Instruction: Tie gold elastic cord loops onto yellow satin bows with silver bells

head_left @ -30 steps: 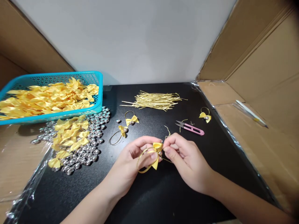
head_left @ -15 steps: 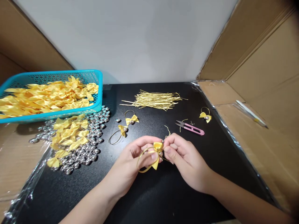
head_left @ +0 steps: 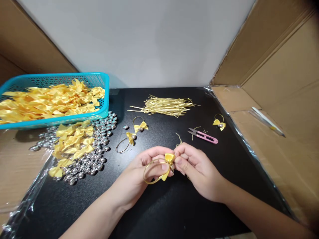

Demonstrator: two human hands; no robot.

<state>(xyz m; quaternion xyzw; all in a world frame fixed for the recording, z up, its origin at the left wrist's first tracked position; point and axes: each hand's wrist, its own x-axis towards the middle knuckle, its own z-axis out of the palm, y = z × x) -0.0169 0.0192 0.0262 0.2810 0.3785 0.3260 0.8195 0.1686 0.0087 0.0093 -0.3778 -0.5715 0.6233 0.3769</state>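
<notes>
My left hand (head_left: pixel 151 172) pinches a yellow ribbon bow (head_left: pixel 169 158) between thumb and fingers, low over the black table. A gold cord loop (head_left: pixel 147 177) hangs off the bow toward the left, round my thumb. Close against the bow's right side, my right hand (head_left: pixel 195 169) has its thumb and index finger pressed together on the gold cord, whose end shows below the fingers. A small silver bead at the bow is mostly hidden by my fingertips. Behind my hands lie two bows with beads and cord loops, one a yellow bow (head_left: pixel 130 137), the other a yellow bow (head_left: pixel 141 127).
At left stands a blue basket (head_left: pixel 106 96) full of yellow bows, with silver beads (head_left: pixel 92 166) and loose bows (head_left: pixel 74 141) before it. Gold cords (head_left: pixel 166 106) lie at the back. Pink thread snips (head_left: pixel 206 137) and another looped bow (head_left: pixel 219 124) lie right.
The bow has turned slightly between my fingers, and its loop has shifted a little left. Both hands keep their pinch at nearly the same spot.
</notes>
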